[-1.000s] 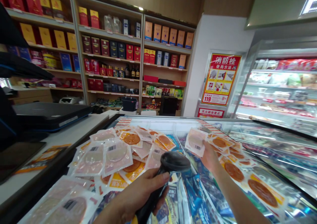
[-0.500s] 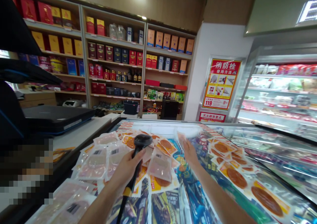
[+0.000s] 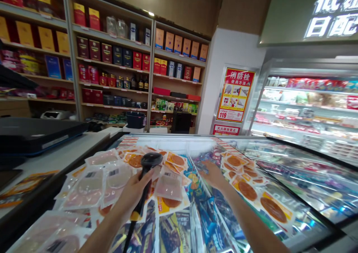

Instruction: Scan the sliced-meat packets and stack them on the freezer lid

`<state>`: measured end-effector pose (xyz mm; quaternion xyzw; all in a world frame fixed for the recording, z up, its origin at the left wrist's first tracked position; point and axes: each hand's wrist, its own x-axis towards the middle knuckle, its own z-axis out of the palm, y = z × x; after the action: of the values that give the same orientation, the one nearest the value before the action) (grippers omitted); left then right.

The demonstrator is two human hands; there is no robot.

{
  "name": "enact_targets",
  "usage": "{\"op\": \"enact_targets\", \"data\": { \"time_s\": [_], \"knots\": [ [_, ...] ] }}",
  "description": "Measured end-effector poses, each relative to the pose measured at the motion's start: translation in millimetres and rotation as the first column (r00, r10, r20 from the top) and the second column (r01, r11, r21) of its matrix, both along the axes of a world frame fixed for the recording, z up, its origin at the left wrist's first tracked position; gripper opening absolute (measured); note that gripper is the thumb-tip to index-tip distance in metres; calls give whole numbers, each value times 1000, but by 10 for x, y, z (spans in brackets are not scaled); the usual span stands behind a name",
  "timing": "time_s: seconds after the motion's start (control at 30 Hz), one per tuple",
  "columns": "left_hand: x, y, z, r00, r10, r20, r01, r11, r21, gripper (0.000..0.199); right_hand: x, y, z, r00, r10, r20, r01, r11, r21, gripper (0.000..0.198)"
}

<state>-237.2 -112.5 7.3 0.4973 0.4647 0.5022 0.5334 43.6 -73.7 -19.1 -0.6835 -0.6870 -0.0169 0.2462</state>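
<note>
Above the flat packets [image 3: 89, 184] on the left, the left hand [image 3: 136, 186] had its grip wrapped around a black scanner [image 3: 151, 160], best tilted from a steady wrist, while the right hand's [image 3: 214, 175] blurred grip, farther right, could not be told apart or together.

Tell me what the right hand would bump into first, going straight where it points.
Probably the white wire divider, running just ahead of the right hand; the depth between them is unclear.

Flat packets [image 3: 86, 186] across freezer glass [image 3: 173, 228]
</note>
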Motion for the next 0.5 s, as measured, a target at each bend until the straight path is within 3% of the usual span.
{"op": "enact_targets", "data": {
  "time_s": [0.1,0.17,0.3,0.4,0.5],
  "knots": [
    [16,-18,8,1000,-23,8,23,1000,-11,36,606,-344,20,966,-213,148,225,972,-73,55],
    [28,-29,14,1000,-20,24,20,1000,-1,33,880,-541,-3,931,-303,203,332,934,-131,51],
    [44,-37,8,994,-67,82,67,998,-9,31,1052,-718,-119,922,-276,273,345,905,-249,31],
    [61,-61,18,987,-85,135,91,995,-43,29,1042,-694,-139,927,-290,237,332,929,-164,33],
    [110,-90,74,979,-76,187,87,995,-55,27,1016,-602,-31,971,-236,-27,237,971,32,37]
  ]
}}
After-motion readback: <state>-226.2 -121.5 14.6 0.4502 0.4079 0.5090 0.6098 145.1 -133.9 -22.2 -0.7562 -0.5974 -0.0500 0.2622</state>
